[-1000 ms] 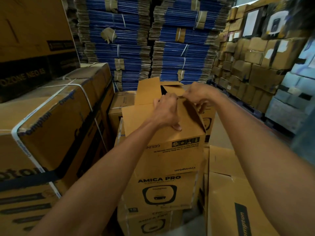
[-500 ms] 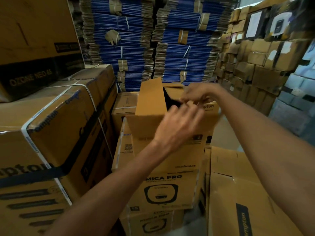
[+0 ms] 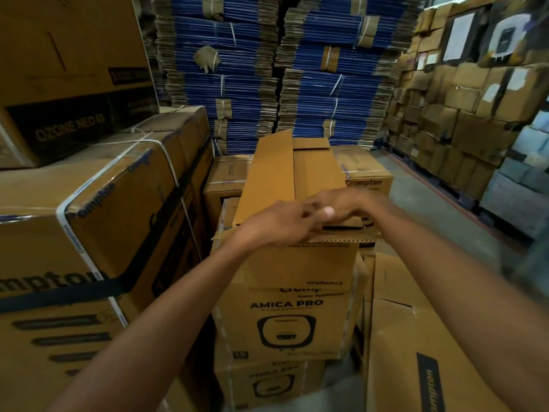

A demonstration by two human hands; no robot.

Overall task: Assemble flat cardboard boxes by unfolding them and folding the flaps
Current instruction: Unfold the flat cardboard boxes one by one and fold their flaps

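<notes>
Left hand (image 3: 277,226) and right hand (image 3: 344,205) have dropped together onto the near top edge of the Crompton box (image 3: 292,264); blur hides their grip. Bare floor (image 3: 416,197) lies far right.

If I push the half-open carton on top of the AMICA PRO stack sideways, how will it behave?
Probably light: the carton, its upright flaps unsealed, is likely empty, so it should slide easily. Expect flex; its exposed edge shows thin corrugated board. It could tip, perched atop the AMICA PRO box.
</notes>
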